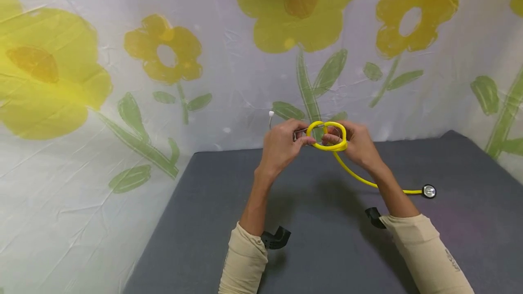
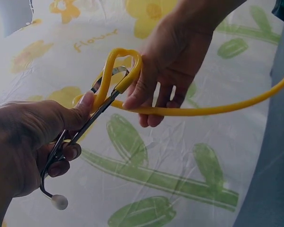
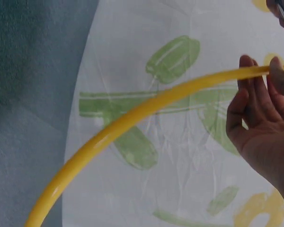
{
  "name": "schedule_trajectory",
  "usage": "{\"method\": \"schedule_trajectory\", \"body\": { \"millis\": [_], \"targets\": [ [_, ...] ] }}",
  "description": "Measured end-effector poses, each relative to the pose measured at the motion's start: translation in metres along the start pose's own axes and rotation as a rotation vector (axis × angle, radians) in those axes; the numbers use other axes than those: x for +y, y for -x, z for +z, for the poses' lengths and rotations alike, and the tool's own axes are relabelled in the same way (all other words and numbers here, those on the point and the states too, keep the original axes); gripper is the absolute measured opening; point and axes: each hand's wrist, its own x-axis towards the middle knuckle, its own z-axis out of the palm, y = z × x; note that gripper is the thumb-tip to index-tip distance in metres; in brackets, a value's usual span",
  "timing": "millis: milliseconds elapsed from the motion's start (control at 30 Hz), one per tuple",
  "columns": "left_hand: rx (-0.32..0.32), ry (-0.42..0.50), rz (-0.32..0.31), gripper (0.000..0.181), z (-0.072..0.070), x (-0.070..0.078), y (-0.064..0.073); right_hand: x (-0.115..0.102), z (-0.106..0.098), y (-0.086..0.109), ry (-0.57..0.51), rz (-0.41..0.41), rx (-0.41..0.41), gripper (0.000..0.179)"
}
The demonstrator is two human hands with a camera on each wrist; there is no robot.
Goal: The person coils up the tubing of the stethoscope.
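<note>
A stethoscope with yellow tubing (image 1: 355, 173) is held up in front of the person, its tube looped near the metal ear tubes (image 2: 95, 118). The left hand (image 1: 279, 146) grips the ear tubes and the loop's near side, thumb on top; a white ear tip (image 2: 59, 202) sticks out below it in the left wrist view. The right hand (image 1: 357, 144) pinches the tubing between thumb and fingers beside the loop, as the right wrist view (image 3: 267, 111) also shows. From there the tube runs down to the round chest piece (image 1: 429, 191) at the right.
A grey table (image 1: 327, 248) lies beneath the hands. Behind it hangs a white cloth (image 1: 229, 58) printed with yellow flowers and green leaves. Black wrist mounts (image 1: 277, 238) show below both forearms, next to the beige sleeves (image 1: 245, 257).
</note>
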Motion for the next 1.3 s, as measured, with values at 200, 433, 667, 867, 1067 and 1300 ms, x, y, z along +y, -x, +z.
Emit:
{"method": "schedule_trajectory", "body": {
  "millis": [200,433,667,867,1067,1300],
  "targets": [
    [0.017,0.008,-0.016,0.037,0.002,0.000,-0.001,0.001,0.007,0.001,-0.133,0.071,-0.078,0.019],
    [0.066,0.022,-0.107,0.035,0.001,0.001,0.000,-0.003,0.020,0.001,-0.218,0.144,-0.178,0.031],
    [0.182,0.059,-0.195,0.032,0.006,0.003,0.000,-0.007,0.024,0.004,-0.309,0.163,-0.289,0.029],
    [0.219,0.059,-0.235,0.034,0.009,0.006,0.000,-0.013,0.021,0.003,-0.295,0.159,-0.339,0.026],
    [0.237,0.023,-0.256,0.034,0.012,0.008,0.000,-0.016,0.020,0.003,-0.290,0.127,-0.396,0.024],
    [0.246,-0.042,-0.300,0.033,0.012,0.008,0.001,-0.020,0.024,0.006,-0.358,0.111,-0.517,0.019]
  ]
}}
